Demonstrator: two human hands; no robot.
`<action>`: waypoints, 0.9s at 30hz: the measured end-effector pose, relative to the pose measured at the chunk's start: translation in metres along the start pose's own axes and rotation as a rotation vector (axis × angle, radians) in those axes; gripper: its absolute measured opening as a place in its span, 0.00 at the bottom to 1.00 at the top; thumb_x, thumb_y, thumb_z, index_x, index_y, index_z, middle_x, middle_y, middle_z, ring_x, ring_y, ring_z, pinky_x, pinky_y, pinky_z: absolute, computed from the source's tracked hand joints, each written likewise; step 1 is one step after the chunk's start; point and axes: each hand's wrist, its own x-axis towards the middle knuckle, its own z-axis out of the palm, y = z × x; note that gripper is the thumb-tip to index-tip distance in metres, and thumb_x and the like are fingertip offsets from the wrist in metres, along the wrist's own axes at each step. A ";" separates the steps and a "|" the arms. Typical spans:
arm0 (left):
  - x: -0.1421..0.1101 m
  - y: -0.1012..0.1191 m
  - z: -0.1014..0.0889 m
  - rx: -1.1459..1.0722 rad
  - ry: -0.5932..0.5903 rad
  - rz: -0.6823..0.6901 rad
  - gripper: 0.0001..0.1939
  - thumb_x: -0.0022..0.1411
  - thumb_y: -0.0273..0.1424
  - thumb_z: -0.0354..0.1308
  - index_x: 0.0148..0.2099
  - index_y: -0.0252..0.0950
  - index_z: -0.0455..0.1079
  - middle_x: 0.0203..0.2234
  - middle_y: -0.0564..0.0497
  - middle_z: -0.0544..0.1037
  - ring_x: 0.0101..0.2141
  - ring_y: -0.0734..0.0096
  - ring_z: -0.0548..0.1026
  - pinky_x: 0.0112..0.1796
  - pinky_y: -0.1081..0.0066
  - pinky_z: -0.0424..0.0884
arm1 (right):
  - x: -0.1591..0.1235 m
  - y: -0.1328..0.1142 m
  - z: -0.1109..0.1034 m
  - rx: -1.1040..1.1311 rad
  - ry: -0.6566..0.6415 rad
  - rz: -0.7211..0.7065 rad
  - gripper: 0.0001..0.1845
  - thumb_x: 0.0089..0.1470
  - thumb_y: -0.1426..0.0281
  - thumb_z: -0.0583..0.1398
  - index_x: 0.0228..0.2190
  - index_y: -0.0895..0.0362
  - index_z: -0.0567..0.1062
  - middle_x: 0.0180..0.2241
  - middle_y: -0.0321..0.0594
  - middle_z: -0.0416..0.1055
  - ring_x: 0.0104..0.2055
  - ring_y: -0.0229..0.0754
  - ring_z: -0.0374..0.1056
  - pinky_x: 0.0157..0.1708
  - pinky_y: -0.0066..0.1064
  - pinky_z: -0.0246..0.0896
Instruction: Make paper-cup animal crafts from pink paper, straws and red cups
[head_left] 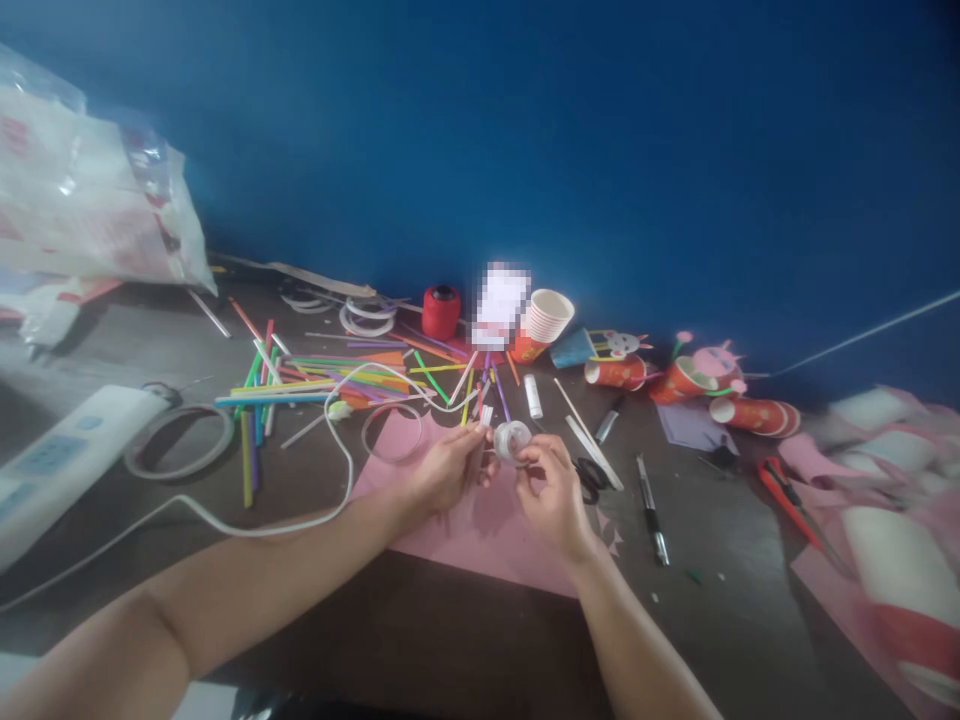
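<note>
A small roll of clear tape [512, 440] is held up over pink paper [510, 560], between my two hands. The fingers of my right hand [551, 485] are pinched at the roll's right side. My left hand [454, 465] is closed just left of the roll, with short white sticks [487, 414] rising from its fingertips. Whether these are straws or paper strips I cannot tell. Black-handled scissors [592, 480] lie just beyond my right hand, partly hidden by it. A glue stick [532, 396] lies past the roll.
Colourful sticks [300, 385] spread across the left. A white cable [247, 532] crosses to a power strip [67, 465]. Stacked paper cups [551, 315] and a red spool [441, 313] stand by the blue wall. Right are a pen [651, 510], a red cutter [795, 500] and paper scraps.
</note>
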 end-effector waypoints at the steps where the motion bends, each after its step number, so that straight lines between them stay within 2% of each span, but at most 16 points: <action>1: 0.000 0.001 0.001 -0.003 0.005 0.003 0.11 0.58 0.38 0.56 0.33 0.34 0.62 0.22 0.56 0.66 0.19 0.78 0.66 0.18 0.78 0.62 | 0.000 0.000 -0.001 -0.021 -0.010 -0.023 0.14 0.46 0.83 0.53 0.34 0.55 0.68 0.38 0.41 0.61 0.41 0.41 0.64 0.39 0.34 0.65; 7: -0.003 0.005 0.003 -0.007 0.006 -0.059 0.12 0.59 0.37 0.54 0.30 0.35 0.58 0.16 0.60 0.57 0.14 0.84 0.52 0.14 0.82 0.46 | -0.002 -0.010 -0.005 -0.086 -0.059 -0.158 0.15 0.49 0.83 0.51 0.35 0.56 0.68 0.37 0.41 0.61 0.41 0.41 0.63 0.41 0.36 0.63; 10: -0.004 0.004 0.003 0.015 0.062 -0.055 0.14 0.58 0.38 0.54 0.28 0.36 0.55 0.15 0.61 0.53 0.14 0.85 0.48 0.15 0.81 0.44 | -0.005 -0.017 -0.003 -0.030 -0.033 -0.157 0.12 0.49 0.79 0.55 0.37 0.55 0.68 0.38 0.41 0.60 0.36 0.39 0.63 0.38 0.35 0.64; 14: -0.005 0.003 0.005 0.075 0.084 -0.062 0.15 0.58 0.40 0.55 0.28 0.37 0.55 0.14 0.62 0.52 0.13 0.84 0.47 0.15 0.80 0.42 | -0.008 -0.019 0.002 0.095 0.066 0.025 0.18 0.48 0.72 0.60 0.42 0.55 0.64 0.43 0.44 0.59 0.33 0.38 0.63 0.32 0.33 0.65; 17: -0.009 0.002 0.009 0.184 0.069 -0.045 0.15 0.58 0.42 0.54 0.30 0.36 0.58 0.15 0.61 0.56 0.13 0.85 0.50 0.15 0.80 0.43 | -0.007 -0.014 0.002 0.185 0.085 0.122 0.16 0.50 0.72 0.59 0.42 0.54 0.63 0.38 0.41 0.61 0.35 0.39 0.64 0.33 0.32 0.65; 20: -0.014 0.001 0.013 0.273 0.026 -0.044 0.17 0.58 0.45 0.54 0.32 0.35 0.61 0.17 0.59 0.60 0.14 0.85 0.53 0.16 0.80 0.45 | -0.006 -0.010 0.000 0.286 0.055 0.126 0.14 0.51 0.72 0.58 0.41 0.53 0.64 0.36 0.40 0.62 0.36 0.40 0.64 0.33 0.32 0.65; 23: -0.017 0.000 0.013 0.265 -0.023 -0.066 0.17 0.57 0.45 0.55 0.31 0.35 0.60 0.17 0.59 0.60 0.14 0.85 0.52 0.16 0.80 0.45 | -0.008 -0.010 -0.001 0.326 0.021 0.067 0.11 0.51 0.72 0.58 0.39 0.53 0.65 0.38 0.41 0.62 0.37 0.40 0.64 0.33 0.31 0.66; 27: -0.017 0.001 0.011 0.222 -0.132 -0.121 0.17 0.56 0.45 0.56 0.32 0.36 0.60 0.16 0.60 0.58 0.14 0.86 0.50 0.15 0.79 0.43 | -0.011 -0.012 0.002 0.359 0.058 0.073 0.11 0.51 0.72 0.58 0.38 0.53 0.64 0.37 0.40 0.63 0.34 0.38 0.65 0.33 0.32 0.66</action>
